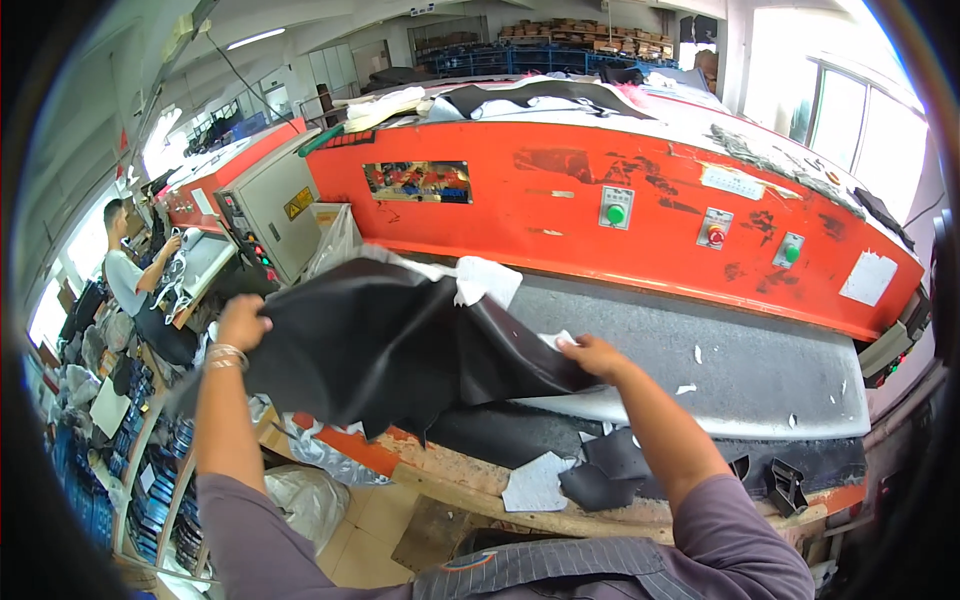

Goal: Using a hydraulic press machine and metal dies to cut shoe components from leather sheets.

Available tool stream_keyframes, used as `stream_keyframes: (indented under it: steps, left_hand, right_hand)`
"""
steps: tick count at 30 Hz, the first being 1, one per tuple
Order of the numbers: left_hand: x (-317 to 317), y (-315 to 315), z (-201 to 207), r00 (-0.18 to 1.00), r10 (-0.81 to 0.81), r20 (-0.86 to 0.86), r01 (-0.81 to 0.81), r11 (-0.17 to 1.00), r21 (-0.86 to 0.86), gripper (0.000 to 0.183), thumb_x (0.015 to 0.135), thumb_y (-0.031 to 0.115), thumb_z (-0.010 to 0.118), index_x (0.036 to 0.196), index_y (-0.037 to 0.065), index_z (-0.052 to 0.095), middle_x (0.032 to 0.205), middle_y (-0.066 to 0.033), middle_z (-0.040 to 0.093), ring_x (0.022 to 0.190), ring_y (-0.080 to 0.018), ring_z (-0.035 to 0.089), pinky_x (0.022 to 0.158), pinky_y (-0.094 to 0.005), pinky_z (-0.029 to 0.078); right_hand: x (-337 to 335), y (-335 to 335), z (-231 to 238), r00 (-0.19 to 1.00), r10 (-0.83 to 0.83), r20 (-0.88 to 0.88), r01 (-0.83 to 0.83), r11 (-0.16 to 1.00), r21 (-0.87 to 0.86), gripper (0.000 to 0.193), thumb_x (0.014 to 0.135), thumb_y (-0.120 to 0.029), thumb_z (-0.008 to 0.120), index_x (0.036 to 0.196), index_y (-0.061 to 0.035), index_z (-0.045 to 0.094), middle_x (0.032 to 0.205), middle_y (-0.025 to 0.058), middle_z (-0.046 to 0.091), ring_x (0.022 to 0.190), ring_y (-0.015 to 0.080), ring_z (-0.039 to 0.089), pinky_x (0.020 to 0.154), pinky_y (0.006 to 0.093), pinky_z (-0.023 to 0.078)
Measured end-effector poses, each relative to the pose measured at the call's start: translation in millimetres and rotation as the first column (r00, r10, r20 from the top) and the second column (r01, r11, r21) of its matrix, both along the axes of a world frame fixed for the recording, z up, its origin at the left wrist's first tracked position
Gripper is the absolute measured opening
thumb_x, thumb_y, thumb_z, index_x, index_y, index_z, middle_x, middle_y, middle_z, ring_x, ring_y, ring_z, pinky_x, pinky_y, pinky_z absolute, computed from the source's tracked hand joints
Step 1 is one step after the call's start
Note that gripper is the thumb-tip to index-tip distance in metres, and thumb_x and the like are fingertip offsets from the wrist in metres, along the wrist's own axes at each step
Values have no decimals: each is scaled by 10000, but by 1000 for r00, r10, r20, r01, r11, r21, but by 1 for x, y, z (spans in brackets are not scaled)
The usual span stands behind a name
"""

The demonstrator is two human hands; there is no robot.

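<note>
A large black leather-like sheet (375, 345) with a pale underside is stretched between my two hands, sagging in folds over the front of the machine bed. My left hand (241, 326), bracelets at its wrist, is closed at the sheet's left end. At the right end, my right hand (592, 357) pinches the edge where some white backing shows. Under and behind the sheet lies the grey machine bed (690, 345), dotted with small white scraps. Black offcuts (605, 468) and a whitish piece (538, 483) rest on the front ledge below my right forearm.
Behind the bed rises a red machine housing (510, 205) with green and red push buttons (715, 235). A black cutting die (787, 487) sits on the ledge at right. Shelves of blue-edged dies (150, 500) stand at left. A co-worker (130, 270) works at another machine far left.
</note>
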State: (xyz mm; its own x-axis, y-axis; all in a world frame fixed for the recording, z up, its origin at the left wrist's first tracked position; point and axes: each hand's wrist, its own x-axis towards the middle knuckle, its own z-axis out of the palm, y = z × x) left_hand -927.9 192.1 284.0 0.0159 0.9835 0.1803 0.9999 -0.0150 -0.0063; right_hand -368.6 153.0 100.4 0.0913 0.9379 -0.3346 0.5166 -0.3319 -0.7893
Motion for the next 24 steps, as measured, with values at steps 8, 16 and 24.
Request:
stream_keyframes:
  steps: [8, 16, 24]
  left_hand:
    - [-43, 6, -94, 940, 126, 317, -217, 937, 273, 272, 782, 138, 685, 1002, -6, 621, 988, -239, 638, 955, -416, 598, 820, -441, 469]
    - [28, 26, -85, 870, -99, 484, 12, 984, 179, 262, 771, 154, 700, 945, -26, 622, 847, -206, 657, 790, -329, 642, 722, -378, 482]
    - [135, 90, -95, 728, -180, 662, 462, 842, -278, 439, 755, 204, 736, 1100, -43, 621, 1046, -208, 655, 938, -293, 647, 829, -351, 502]
  right_hand:
    - [-85, 8, 1, 844, 206, 495, -351, 911, 219, 505, 827, -464, 629, 1042, -7, 615, 901, 266, 645, 903, 439, 616, 803, 507, 480]
    - [89, -94, 162, 497, -595, 631, 69, 752, 655, 260, 840, -326, 640, 907, -75, 639, 763, 200, 646, 747, 391, 631, 643, 469, 488]
    - [162, -312, 124, 418, -315, 852, 680, 730, -65, 552, 719, -408, 773, 1072, -5, 643, 1057, 215, 654, 1043, 332, 616, 877, 417, 484]
